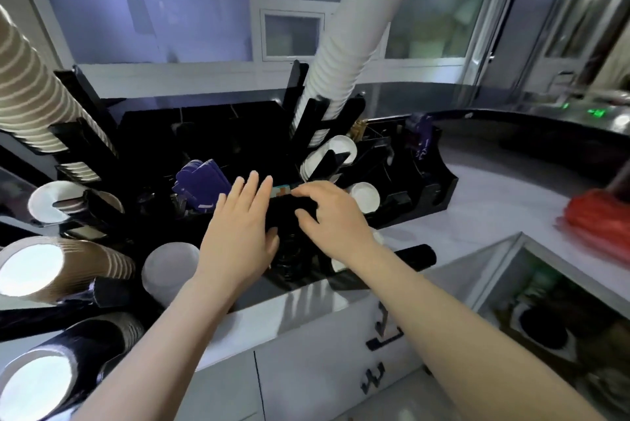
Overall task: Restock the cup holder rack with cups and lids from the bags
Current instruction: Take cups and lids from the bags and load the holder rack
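- The left hand lies flat with its fingers straight and close together, palm down against the left side of a black stack of lids in the middle of the cup holder rack.
- The right hand curls its fingers and thumb round the top of the same black stack, gripping it from the right; the two hands sit just beside each other with the stack between them.
- The black stack is dark and glossy, and its lower part shows ribbed edges below the hands; how many lids it holds cannot be told.
- At the far left, a tall stack of brown ribbed cups leans out of a black rack slot, with more brown cups lying on their sides below, their white insides facing the camera.
- A white cup lies near the left wrist.
- Purple packets stand in a rack compartment just behind the left hand's fingertips.
- A long white cup stack rises tilted from the rack behind the hands, wrapped at the top in thin plastic.
- Small white cups lie in slots right of the right hand.
- A red bag, blurred, rests on the pale counter at far right, well apart from the rack.
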Action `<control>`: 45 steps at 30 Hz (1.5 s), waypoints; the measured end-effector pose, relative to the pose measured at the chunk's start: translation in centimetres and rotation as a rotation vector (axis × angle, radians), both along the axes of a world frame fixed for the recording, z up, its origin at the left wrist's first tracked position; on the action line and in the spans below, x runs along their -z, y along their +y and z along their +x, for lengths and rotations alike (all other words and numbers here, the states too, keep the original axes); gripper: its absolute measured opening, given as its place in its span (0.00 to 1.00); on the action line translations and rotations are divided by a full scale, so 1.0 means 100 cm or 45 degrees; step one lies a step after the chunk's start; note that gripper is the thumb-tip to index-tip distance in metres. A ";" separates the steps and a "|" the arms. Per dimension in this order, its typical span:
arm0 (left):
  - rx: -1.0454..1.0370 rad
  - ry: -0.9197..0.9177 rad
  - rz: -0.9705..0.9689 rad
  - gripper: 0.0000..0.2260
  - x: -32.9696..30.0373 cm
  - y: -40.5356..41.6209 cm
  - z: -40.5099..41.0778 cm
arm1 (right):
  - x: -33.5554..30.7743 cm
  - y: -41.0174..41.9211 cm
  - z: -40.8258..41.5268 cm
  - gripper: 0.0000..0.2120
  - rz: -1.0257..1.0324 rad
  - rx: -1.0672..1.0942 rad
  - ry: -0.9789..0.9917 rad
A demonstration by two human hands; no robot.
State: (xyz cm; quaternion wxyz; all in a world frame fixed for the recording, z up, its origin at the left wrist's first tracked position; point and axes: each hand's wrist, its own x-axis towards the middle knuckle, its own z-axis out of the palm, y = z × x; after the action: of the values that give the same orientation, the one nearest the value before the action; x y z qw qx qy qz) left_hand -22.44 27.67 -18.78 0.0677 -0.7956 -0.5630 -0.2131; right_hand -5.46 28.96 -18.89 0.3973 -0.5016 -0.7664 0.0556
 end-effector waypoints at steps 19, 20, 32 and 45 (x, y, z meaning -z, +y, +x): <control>0.061 -0.262 -0.099 0.31 -0.005 0.053 0.322 | 0.032 0.045 0.346 0.13 -0.243 0.149 0.078; 0.042 -0.242 -0.133 0.32 0.000 0.056 0.335 | 0.037 0.050 0.360 0.13 -0.269 0.157 0.079; -0.338 -0.156 -0.603 0.36 0.088 0.122 0.395 | 0.086 0.141 0.427 0.25 -0.575 0.237 0.218; -0.445 -0.178 -0.478 0.36 0.128 0.155 0.371 | 0.085 0.251 0.410 0.36 -0.581 0.076 -0.548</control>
State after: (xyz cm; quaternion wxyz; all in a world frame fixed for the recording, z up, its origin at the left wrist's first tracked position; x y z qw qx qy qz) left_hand 14.70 43.21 -31.62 -0.0843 -0.6684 -0.7248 -0.1443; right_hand 35.59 54.09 -27.42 0.1046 -0.6003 -0.7856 0.1071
